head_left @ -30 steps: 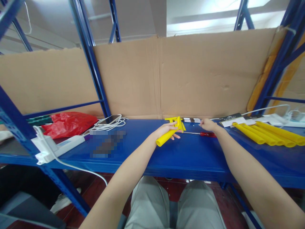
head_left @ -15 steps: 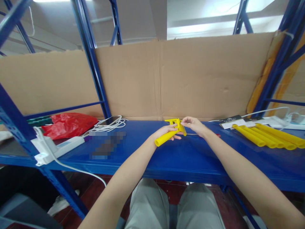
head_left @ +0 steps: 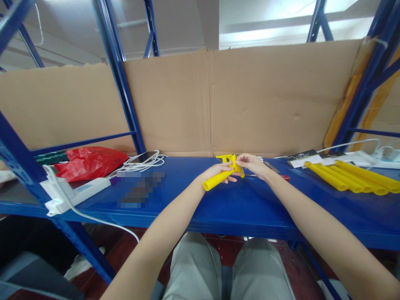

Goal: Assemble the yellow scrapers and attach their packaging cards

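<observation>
My left hand (head_left: 220, 170) is wrapped around a yellow plastic tool with a tubular handle (head_left: 216, 181), which points back toward me and to the left. The tool's bracket-shaped head stands up beyond the fingers. At the right side of that head, my right hand (head_left: 250, 161) has its thumb and fingertips pinched together. Whether a small part sits between those fingertips is too small to tell. Just behind the right wrist lies a screwdriver with a red handle (head_left: 285, 177); its thin metal shaft passes under the hand toward the tool.
Several yellow tubes (head_left: 353, 178) lie at the right, beside a black-and-white packet (head_left: 302, 158). To the left are a white power strip (head_left: 84, 192), a red plastic bag (head_left: 93, 163) and a coiled white cable (head_left: 143, 162). Cardboard (head_left: 275, 100) backs the blue shelf (head_left: 175, 196).
Both hands stay almost in place on the yellow tool. My right hand and wrist have shifted slightly, showing more of the red screwdriver handle and a dark flat thing behind the wrist.
</observation>
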Available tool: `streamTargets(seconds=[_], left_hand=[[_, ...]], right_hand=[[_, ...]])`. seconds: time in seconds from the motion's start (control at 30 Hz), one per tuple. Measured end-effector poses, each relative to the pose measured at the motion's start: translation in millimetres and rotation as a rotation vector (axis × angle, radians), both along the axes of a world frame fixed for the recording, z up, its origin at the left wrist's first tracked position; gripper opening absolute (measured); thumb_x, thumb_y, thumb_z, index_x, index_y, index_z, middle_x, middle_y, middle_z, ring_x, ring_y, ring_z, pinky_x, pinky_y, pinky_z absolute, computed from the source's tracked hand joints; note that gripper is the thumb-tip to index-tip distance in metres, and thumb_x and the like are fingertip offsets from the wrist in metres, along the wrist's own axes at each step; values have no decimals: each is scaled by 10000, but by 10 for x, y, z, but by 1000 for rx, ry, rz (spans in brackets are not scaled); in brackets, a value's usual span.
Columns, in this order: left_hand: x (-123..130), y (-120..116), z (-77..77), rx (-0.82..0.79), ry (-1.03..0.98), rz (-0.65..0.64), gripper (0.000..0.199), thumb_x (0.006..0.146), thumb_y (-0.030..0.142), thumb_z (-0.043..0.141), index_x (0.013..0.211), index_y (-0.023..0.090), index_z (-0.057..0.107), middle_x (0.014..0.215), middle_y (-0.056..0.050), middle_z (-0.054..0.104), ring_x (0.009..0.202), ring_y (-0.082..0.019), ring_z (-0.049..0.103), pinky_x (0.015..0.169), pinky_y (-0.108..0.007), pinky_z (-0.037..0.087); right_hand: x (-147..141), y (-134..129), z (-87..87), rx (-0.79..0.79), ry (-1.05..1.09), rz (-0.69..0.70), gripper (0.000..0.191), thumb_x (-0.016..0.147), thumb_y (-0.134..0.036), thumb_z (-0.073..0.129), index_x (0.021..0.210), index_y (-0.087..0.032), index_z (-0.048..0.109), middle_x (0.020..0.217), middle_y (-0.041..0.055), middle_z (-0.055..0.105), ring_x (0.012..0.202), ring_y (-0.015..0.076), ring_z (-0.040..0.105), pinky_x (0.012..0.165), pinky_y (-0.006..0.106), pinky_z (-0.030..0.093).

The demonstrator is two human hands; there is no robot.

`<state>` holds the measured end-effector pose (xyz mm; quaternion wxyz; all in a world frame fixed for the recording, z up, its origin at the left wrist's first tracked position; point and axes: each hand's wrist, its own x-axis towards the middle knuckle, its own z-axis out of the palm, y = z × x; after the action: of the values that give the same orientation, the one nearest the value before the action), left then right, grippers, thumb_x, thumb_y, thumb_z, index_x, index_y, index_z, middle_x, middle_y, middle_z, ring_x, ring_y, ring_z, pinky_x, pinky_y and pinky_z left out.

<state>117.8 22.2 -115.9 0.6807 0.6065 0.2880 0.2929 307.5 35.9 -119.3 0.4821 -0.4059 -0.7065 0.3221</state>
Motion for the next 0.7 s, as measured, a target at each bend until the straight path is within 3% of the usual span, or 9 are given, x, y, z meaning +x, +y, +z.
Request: streamTargets(seconds=[0.2, 0.43, 0.57, 0.7], left_hand=[[-3, 26, -15, 11, -15, -7, 528, 864, 179, 536, 1371, 133, 400, 1080, -176, 672, 618, -140, 683, 422, -151, 451], [3, 27, -10, 11, 0, 11, 537, 865, 156, 532, 1381, 142, 383, 1019, -145, 691, 543, -107, 646, 425, -157, 458], [4, 19, -12, 27, 6, 23, 539, 865, 131, 510, 1388, 128, 377, 1042, -155, 681, 530, -103, 638, 422, -164, 463], [-1, -1, -8, 51, 14, 5, 551, 856, 125, 512, 1391, 136, 381, 1046, -148, 680, 525, -101, 634, 417, -164, 463]], right_hand=[[2, -51, 21, 8, -23, 10, 305, 643, -478, 675, 709, -201, 567, 684, -12, 570, 652, 128, 504, 657, 287, 424], [-11, -6, -26, -5, 4, 10, 249, 683, -413, 663, 716, -198, 542, 692, -16, 557, 648, 116, 499, 630, 268, 426], [-25, -11, -22, -79, 33, -57, 221, 686, -356, 677, 781, -202, 550, 813, 19, 614, 716, 131, 543, 643, 269, 439], [-14, -37, -6, -206, -20, 62, 211, 729, -383, 648, 815, -197, 598, 875, 46, 662, 776, 158, 582, 676, 286, 456]])
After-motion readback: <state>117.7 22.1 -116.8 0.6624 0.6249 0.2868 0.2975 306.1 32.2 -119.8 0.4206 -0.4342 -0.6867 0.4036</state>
